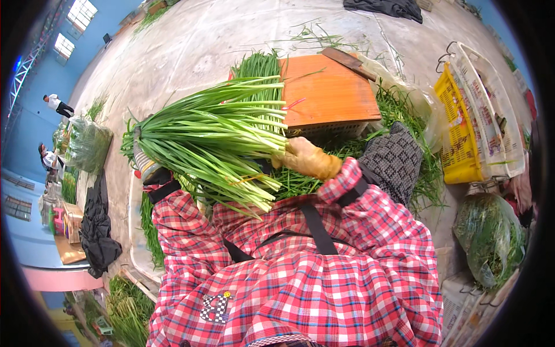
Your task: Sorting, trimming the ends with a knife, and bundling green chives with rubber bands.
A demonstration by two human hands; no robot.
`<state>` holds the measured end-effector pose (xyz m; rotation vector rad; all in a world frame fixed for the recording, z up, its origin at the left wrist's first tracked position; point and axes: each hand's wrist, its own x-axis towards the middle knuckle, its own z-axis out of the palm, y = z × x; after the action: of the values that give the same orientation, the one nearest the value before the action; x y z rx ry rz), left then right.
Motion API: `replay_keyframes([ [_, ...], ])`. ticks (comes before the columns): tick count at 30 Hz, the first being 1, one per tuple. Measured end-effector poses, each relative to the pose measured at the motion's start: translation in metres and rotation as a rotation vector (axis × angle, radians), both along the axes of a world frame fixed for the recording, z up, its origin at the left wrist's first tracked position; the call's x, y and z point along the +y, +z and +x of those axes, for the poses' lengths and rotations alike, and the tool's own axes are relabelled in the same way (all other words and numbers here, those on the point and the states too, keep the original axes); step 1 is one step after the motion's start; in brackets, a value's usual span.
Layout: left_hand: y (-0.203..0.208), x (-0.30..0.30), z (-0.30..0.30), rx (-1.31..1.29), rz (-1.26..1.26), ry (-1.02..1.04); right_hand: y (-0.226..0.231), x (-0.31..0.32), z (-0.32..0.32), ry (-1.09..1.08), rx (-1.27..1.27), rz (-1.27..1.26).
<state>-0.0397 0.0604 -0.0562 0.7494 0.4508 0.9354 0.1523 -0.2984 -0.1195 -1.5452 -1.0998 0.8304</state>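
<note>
Head view — left hand [144, 157] grips green stalks [211, 124]; right hand [307, 158] curls at their pale ends — hold unclear.

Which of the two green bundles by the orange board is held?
The nearer bundle, its stalks fanning out from the left hand; the other bundle lies beyond it, by the orange board.

The leaves [211, 118] look smooth, the board [326, 87] glossy.
</note>
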Motion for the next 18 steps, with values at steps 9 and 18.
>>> replay_keyframes([
  [9,-0.042,0.068,-0.026,0.206,0.328,-0.001,0.004,-0.068,0.012,-0.173,-0.217,-0.073],
  [18,-0.013,0.005,0.017,0.124,-0.067,0.135,0.006,0.009,-0.004,-0.084,0.229,0.113],
])
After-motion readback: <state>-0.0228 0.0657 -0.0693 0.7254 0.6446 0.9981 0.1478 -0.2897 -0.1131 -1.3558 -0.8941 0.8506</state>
